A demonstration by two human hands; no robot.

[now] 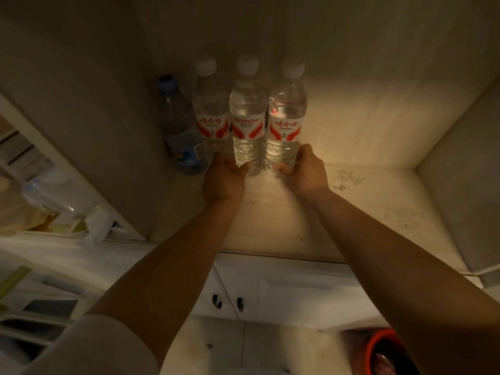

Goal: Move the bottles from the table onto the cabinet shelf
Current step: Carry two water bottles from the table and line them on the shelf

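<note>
Left hand (224,175) at frame center curls around the base of the middle bottle (247,117); right hand (304,169) grips the base of the right bottle (285,123). Both stand upright on the cabinet shelf (365,147), touching. Left of them: another red-label bottle (212,115), then a blue-cap bottle (180,125).

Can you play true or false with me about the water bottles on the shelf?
1. Four bottles stand on the shelf. True.
2. The blue-capped bottle is on the far right. False: it is on the far left.
3. The right hand holds the rightmost bottle near its bottom. True.
4. The middle bottle lies on its side. False: it stands upright.
5. The left hand grips a bottle by its cap. False: its fingers are at the bottles' bottoms.
</note>
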